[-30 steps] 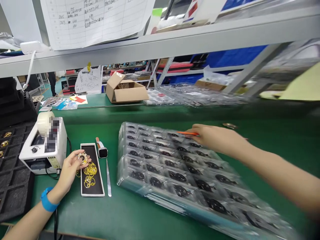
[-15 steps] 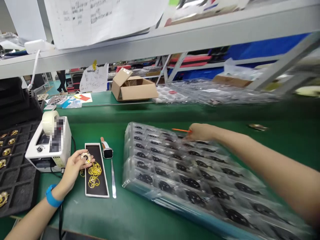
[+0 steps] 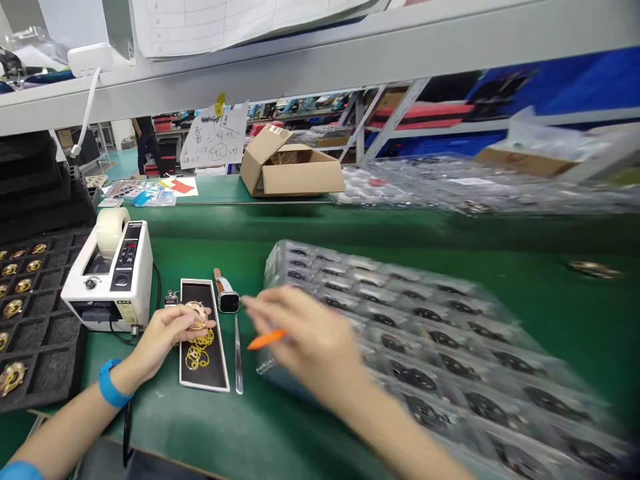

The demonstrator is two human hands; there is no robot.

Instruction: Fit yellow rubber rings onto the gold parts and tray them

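At far left, a black foam tray (image 3: 53, 377) of gold parts lies beside a white tape dispenser (image 3: 107, 287). Next, the left hand (image 3: 167, 328) pinches a round gold disc (image 3: 197, 315) between thumb and fingers, above a narrow white-rimmed tray (image 3: 205, 385) holding yellow rings (image 3: 197, 358). Right of that tray lie a smartwatch (image 3: 229, 302) and metal tweezers (image 3: 239, 360). Further right, the blurred right hand (image 3: 313, 333) is curled around an orange stick (image 3: 267, 339), its long axis pointing left and slightly toward the viewer; whether its fingertips grip anything else cannot be told. The disc lies left of this hand, past the watch. At right spread clear plastic trays (image 3: 440, 337) of black parts. Everything rests on a green bench (image 3: 200, 427); behind are an open cardboard box (image 3: 303, 179), a grey shelf (image 3: 300, 63) and workshop racks.
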